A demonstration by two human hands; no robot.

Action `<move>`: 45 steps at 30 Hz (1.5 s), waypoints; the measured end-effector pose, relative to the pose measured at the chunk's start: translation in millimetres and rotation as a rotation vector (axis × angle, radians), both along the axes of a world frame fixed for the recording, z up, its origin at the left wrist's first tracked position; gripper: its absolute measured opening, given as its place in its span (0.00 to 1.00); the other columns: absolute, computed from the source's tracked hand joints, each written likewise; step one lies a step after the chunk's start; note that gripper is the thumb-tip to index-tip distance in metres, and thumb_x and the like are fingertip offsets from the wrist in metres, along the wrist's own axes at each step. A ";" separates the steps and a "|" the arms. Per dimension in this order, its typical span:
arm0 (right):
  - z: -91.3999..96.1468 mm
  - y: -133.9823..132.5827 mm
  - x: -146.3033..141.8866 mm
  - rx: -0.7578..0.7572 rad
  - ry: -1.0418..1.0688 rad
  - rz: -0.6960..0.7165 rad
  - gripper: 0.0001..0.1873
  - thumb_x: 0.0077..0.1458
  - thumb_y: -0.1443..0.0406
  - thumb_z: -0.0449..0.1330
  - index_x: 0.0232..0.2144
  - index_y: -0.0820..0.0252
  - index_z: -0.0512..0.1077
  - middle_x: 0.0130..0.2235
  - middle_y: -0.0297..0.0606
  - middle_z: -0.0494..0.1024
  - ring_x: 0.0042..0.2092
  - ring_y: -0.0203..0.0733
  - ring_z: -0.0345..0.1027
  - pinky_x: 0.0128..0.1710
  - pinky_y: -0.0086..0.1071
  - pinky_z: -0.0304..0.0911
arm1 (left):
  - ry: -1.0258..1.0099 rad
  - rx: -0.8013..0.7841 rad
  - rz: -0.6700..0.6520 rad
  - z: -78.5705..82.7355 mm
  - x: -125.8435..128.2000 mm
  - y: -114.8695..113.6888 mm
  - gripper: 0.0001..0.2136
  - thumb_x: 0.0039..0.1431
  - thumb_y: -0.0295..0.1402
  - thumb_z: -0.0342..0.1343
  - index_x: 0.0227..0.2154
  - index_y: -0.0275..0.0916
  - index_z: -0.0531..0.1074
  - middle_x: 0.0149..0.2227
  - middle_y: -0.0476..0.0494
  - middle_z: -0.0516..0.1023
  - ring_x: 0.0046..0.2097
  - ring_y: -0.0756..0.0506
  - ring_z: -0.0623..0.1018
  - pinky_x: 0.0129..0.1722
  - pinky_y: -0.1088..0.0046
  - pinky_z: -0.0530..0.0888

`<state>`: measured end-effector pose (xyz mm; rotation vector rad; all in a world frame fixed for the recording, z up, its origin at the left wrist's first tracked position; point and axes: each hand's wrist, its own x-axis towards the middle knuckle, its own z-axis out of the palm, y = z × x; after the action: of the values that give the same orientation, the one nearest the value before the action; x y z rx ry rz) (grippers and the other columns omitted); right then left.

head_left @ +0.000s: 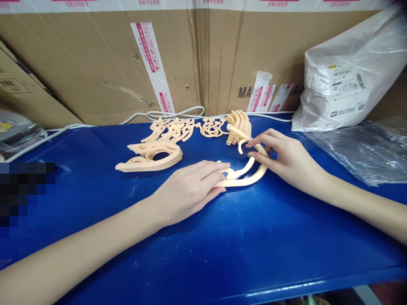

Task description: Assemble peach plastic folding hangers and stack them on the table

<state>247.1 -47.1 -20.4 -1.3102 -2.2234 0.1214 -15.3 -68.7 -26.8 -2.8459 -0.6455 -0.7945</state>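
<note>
A large curved cream-coloured piece (246, 182) lies on the blue table, with a smaller curved arm inside its outer curve. My left hand (187, 186) grips its left end, the fingers pressed together and covering that part. On its right side, my right hand (282, 152) pinches the curve between thumb and fingers. A small hooked end (241, 146) shows near those fingertips. Whether the curve is one piece or several joined together, I cannot tell. Left of it sits a stack of matching cream pieces (152, 163) with a rounded opening.
Behind the hands lie wavy thin cream pieces (174, 129), a looped cluster (211, 127) and a pile of curved strips (240, 120). A white cable (136, 116) runs before cardboard boxes (104, 63). A white plastic parcel (340, 80) and clear plastic wrap (359, 148) are at right.
</note>
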 end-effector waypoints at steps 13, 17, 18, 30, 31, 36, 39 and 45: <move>-1.6 0.4 -0.6 -0.010 -0.019 0.021 0.10 0.61 0.59 0.58 0.42 0.54 0.73 0.38 0.36 0.71 0.31 0.38 0.66 0.32 0.35 0.62 | -0.010 -0.017 -0.047 0.9 -1.1 0.9 0.05 0.66 0.26 0.52 0.41 0.33 0.72 0.47 0.40 0.80 0.49 0.44 0.79 0.51 0.66 0.77; -1.8 0.3 -0.3 -0.014 -0.030 0.023 0.10 0.61 0.60 0.57 0.43 0.53 0.73 0.39 0.36 0.71 0.32 0.39 0.67 0.33 0.36 0.62 | -0.004 -0.027 -0.040 0.8 -0.9 1.2 0.06 0.67 0.26 0.51 0.42 0.34 0.72 0.47 0.40 0.80 0.50 0.44 0.78 0.50 0.66 0.77; -1.9 0.2 -0.2 -0.016 -0.033 0.024 0.09 0.61 0.60 0.57 0.43 0.53 0.73 0.39 0.35 0.71 0.33 0.39 0.67 0.34 0.36 0.62 | -0.002 -0.029 -0.039 0.8 -0.8 1.3 0.06 0.67 0.26 0.51 0.42 0.34 0.72 0.47 0.40 0.80 0.50 0.44 0.78 0.50 0.66 0.77; 1.5 -4.3 -3.3 -0.034 -0.015 0.215 0.08 0.62 0.64 0.55 0.42 0.54 0.72 0.44 0.39 0.73 0.42 0.42 0.71 0.41 0.38 0.66 | 0.038 0.026 0.074 1.5 -1.3 1.6 0.07 0.68 0.27 0.49 0.43 0.34 0.71 0.48 0.39 0.78 0.43 0.45 0.77 0.43 0.67 0.75; 2.0 -5.6 -4.1 -0.037 -0.012 0.236 0.08 0.62 0.65 0.55 0.42 0.53 0.73 0.44 0.39 0.73 0.42 0.42 0.71 0.42 0.38 0.66 | 0.040 0.037 0.087 1.7 -1.3 1.5 0.07 0.68 0.27 0.49 0.42 0.34 0.71 0.48 0.39 0.78 0.42 0.45 0.77 0.42 0.67 0.75; 4.3 -10.3 -6.7 -0.030 0.003 0.330 0.11 0.61 0.69 0.53 0.42 0.54 0.73 0.44 0.40 0.73 0.45 0.43 0.70 0.42 0.37 0.66 | 0.101 0.125 0.120 1.9 -2.6 0.8 0.08 0.67 0.24 0.48 0.42 0.34 0.72 0.48 0.39 0.78 0.41 0.43 0.77 0.40 0.66 0.73; 5.3 -10.6 -6.9 -0.024 0.009 0.345 0.11 0.61 0.70 0.53 0.42 0.55 0.73 0.44 0.40 0.73 0.45 0.42 0.70 0.43 0.37 0.66 | 0.113 0.152 0.125 1.5 -3.6 0.6 0.08 0.66 0.24 0.49 0.41 0.34 0.73 0.47 0.40 0.79 0.39 0.44 0.77 0.38 0.66 0.72; 6.5 -10.6 -8.2 -0.022 0.012 0.371 0.11 0.63 0.67 0.53 0.41 0.54 0.75 0.42 0.39 0.74 0.43 0.41 0.71 0.42 0.38 0.66 | 0.157 0.319 0.133 4.3 -1.0 -0.3 0.06 0.65 0.24 0.52 0.39 0.34 0.74 0.44 0.43 0.81 0.43 0.43 0.78 0.39 0.66 0.70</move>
<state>238.9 -57.7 -13.9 -0.8912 -2.4373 0.2899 -16.3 -69.0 -22.5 -2.5162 -0.6155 -0.5862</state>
